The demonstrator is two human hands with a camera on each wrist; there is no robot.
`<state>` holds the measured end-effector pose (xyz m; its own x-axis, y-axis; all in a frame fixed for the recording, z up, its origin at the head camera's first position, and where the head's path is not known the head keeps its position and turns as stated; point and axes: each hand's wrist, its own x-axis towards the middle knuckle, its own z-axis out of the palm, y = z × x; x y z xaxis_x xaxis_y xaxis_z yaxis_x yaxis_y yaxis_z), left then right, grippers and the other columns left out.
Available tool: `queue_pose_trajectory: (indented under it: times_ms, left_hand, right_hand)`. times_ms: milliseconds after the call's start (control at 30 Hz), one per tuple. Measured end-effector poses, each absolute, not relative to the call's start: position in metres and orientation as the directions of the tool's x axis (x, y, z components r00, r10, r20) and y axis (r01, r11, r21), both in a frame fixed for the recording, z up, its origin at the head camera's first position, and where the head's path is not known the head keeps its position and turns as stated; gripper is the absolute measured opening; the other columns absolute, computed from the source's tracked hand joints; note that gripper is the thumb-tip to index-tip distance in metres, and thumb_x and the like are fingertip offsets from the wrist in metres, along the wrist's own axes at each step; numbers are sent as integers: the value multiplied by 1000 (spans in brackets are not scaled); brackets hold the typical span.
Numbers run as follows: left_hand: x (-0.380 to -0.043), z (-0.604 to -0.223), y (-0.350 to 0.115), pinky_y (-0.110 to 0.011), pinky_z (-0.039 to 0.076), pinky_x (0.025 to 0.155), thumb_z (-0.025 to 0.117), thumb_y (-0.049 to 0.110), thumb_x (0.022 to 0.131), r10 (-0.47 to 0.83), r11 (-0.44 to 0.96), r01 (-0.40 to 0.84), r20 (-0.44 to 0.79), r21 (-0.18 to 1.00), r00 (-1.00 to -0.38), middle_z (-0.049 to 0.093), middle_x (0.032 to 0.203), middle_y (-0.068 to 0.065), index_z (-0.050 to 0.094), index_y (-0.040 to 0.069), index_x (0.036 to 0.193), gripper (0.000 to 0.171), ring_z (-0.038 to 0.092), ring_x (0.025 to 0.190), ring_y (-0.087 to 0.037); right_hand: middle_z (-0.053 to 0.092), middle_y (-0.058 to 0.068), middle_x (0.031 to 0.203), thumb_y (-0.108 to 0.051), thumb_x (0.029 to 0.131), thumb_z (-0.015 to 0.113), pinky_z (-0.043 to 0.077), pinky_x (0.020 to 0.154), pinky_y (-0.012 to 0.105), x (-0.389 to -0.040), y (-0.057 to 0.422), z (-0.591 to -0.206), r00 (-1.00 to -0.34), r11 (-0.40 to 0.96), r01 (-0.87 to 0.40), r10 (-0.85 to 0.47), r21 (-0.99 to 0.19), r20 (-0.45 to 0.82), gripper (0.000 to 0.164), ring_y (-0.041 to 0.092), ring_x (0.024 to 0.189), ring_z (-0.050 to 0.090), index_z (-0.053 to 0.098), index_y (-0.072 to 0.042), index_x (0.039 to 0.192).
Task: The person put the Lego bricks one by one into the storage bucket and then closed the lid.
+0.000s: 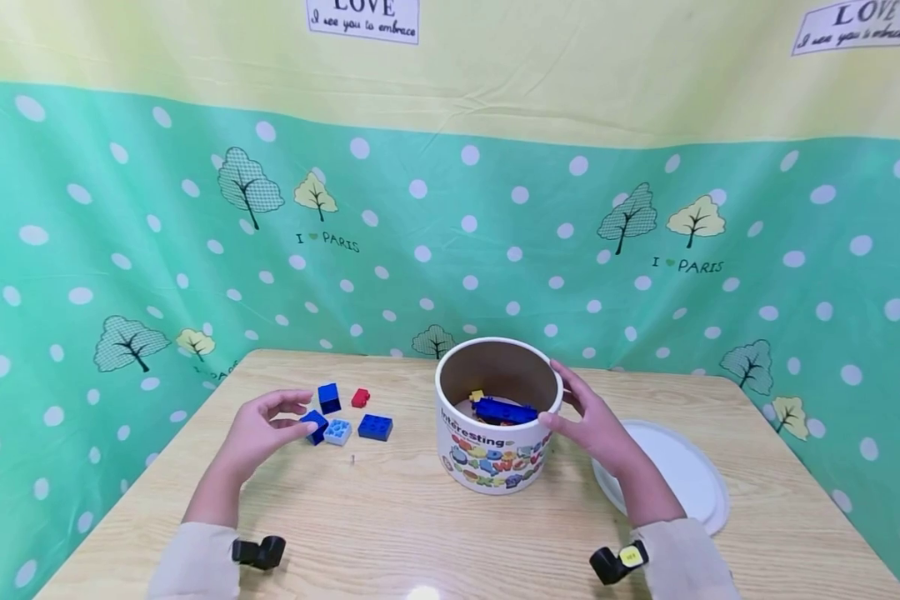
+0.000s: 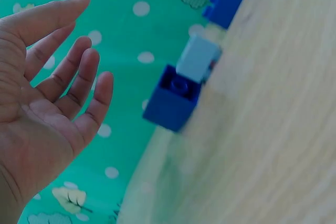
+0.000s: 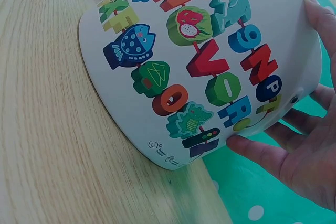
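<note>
My left hand [image 1: 264, 431] is beside a dark blue block [image 1: 314, 427] on the left of the table. In the left wrist view the fingers of this hand [image 2: 58, 82] are loosely bent and apart from the blocks, with nothing between them. A light blue block [image 1: 337, 432] lies against the dark one. My right hand [image 1: 591, 418] holds the right side of a round white bucket [image 1: 487, 458] near its rim. The right wrist view shows its fingers [image 3: 262, 153] around the wall, which is printed with coloured letters and animals. Inside the bucket lie a blue piece [image 1: 504, 410] and a yellow piece [image 1: 477, 396].
Behind the left-hand blocks are another dark blue block [image 1: 329, 397] and a small red block [image 1: 361, 398]. A flat blue block [image 1: 376, 427] sits nearer the bucket. The white lid [image 1: 690, 479] lies partly under my right forearm. A dotted green curtain [image 1: 495, 275] hangs behind the table.
</note>
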<state>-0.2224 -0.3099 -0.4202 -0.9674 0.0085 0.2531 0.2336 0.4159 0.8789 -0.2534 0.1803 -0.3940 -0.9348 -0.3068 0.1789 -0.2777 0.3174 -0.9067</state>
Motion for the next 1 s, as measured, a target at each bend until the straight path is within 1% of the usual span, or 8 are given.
queue_pose_trajectory:
  times_ms: [167, 400, 500, 567, 667, 733, 833, 1000]
  left_hand:
    - [-219, -424, -318, -17, 51, 84, 79, 21, 84, -9, 435, 202, 229, 877, -973, 54, 128, -23, 56, -2, 132, 58, 57, 107, -22]
    - [-223, -430, -330, -21, 52, 84, 79, 18, 84, 13, 421, 149, 159, 895, -987, 50, 135, -25, 51, -2, 136, 63, 52, 118, -39]
    - [-226, -433, -335, -29, 53, 88, 80, 19, 82, 30, 440, 109, 107, 891, -994, 49, 138, -23, 50, 2, 139, 66, 49, 121, -40]
    - [-230, -435, -337, -38, 51, 92, 80, 20, 81, 46, 456, 84, 71, 886, -996, 48, 140, -21, 50, 5, 140, 68, 48, 124, -40]
    - [-235, -436, -340, -53, 45, 98, 82, 20, 80, 72, 480, 66, 36, 875, -997, 47, 141, -22, 49, 7, 142, 71, 45, 127, -42]
    - [-238, -437, -341, -59, 41, 100, 82, 21, 79, 83, 493, 56, 18, 868, -996, 47, 141, -24, 49, 8, 142, 73, 44, 128, -43]
    - [-241, -439, -342, -58, 41, 100, 83, 21, 77, 95, 514, 55, 7, 856, -995, 48, 140, -25, 50, 8, 142, 73, 45, 127, -44]
    - [-247, -443, -341, -51, 46, 98, 84, 19, 76, 108, 528, 62, 5, 847, -994, 50, 139, -23, 54, 6, 138, 71, 49, 124, -43]
  right_hand:
    - [26, 16, 157, -32, 88, 73, 39, 100, 62, -252, 180, -393, -936, 309, -273, -306, -911, 177, 85, 43, 140, 26, 23, -23, 156]
    - [24, 17, 157, -31, 89, 73, 40, 100, 61, -252, 180, -393, -937, 314, -267, -304, -911, 170, 85, 43, 141, 25, 22, -23, 156]
    - [24, 17, 157, -31, 89, 73, 39, 101, 62, -251, 180, -392, -938, 318, -265, -302, -910, 167, 85, 43, 141, 25, 22, -23, 156]
    - [24, 17, 157, -32, 89, 73, 39, 101, 62, -251, 180, -391, -940, 321, -263, -299, -910, 166, 85, 43, 141, 25, 22, -23, 156]
    - [24, 17, 157, -33, 88, 73, 39, 101, 61, -251, 180, -391, -941, 327, -261, -297, -908, 164, 85, 43, 141, 25, 22, -23, 156]
    - [24, 17, 157, -34, 88, 73, 40, 100, 61, -251, 180, -391, -941, 331, -260, -296, -907, 162, 85, 43, 141, 25, 22, -24, 156]
    - [24, 16, 157, -35, 88, 73, 40, 100, 61, -252, 180, -392, -944, 338, -254, -291, -906, 156, 86, 43, 141, 24, 21, -24, 156]
    - [23, 15, 158, -36, 89, 72, 38, 101, 62, -253, 181, -393, -943, 343, -258, -293, -903, 158, 86, 43, 142, 24, 21, -24, 156]
